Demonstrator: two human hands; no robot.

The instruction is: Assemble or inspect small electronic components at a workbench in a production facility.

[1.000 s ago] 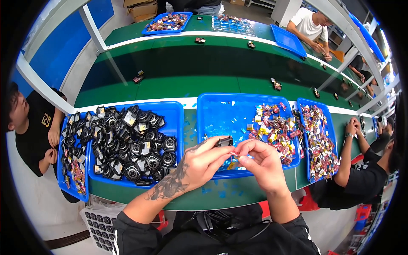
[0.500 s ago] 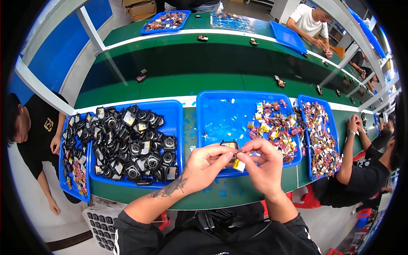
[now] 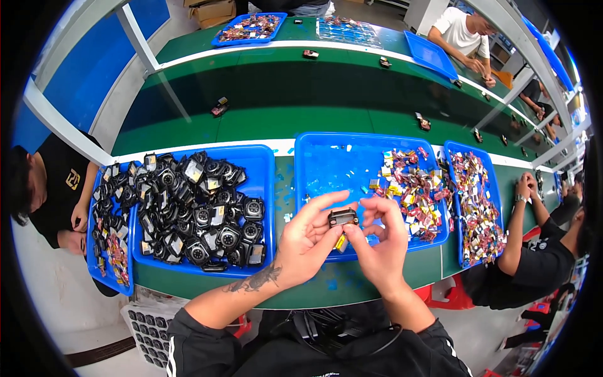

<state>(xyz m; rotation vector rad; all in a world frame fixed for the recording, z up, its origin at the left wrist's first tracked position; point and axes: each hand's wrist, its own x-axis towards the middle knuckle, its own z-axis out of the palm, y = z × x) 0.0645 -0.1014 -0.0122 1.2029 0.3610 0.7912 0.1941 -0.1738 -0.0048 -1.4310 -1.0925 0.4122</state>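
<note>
1. Green bench (image 3: 326, 286) holds a blue tray (image 3: 326, 160) at 12 o'clock.
2. Left hand (image 3: 304, 242) and right hand (image 3: 380, 248) have drifted lower toward 6 o'clock, fingers pinched closed.
3. Small black casing (image 3: 343, 217) stays gripped between them, now turned face-up, so fitting's underway.

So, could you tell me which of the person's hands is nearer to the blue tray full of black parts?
Left. The left hand is just right of that tray; the right hand is farther right.
</note>
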